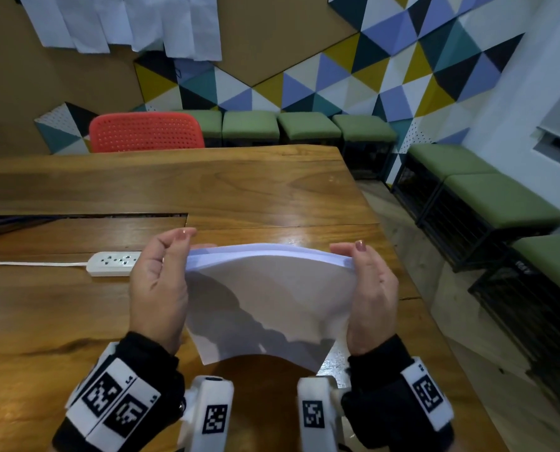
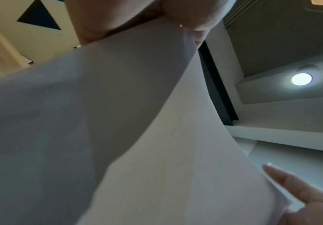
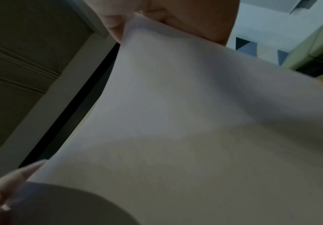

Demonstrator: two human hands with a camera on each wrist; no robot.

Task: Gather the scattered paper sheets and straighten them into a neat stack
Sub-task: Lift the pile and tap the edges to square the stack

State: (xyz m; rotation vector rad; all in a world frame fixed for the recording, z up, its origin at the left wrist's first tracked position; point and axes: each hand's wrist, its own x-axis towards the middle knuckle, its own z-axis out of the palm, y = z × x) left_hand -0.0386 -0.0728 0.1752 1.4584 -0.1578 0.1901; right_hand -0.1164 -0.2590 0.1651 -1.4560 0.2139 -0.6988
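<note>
A stack of white paper sheets point(image 1: 265, 298) stands on edge above the wooden table point(image 1: 76, 308), bowed toward me between both hands. My left hand point(image 1: 161, 282) grips its left side, thumb and fingers curled over the top corner. My right hand point(image 1: 370, 288) grips the right side the same way. The top edges look roughly level. In the left wrist view the paper point(image 2: 118, 121) fills most of the picture, with the left hand point(image 2: 127, 18) pinching its top. The right wrist view shows the paper point(image 3: 195, 121) with the right hand point(image 3: 166, 16) at its top. The bottom edge is hidden from the wrist views.
A white power strip point(image 1: 112, 263) with its cord lies on the table left of my left hand. A cable slot point(image 1: 86, 216) cuts the table behind it. A red chair point(image 1: 146, 132) stands at the far side. Green stools point(image 1: 304, 128) line the walls. The table's right edge is near my right hand.
</note>
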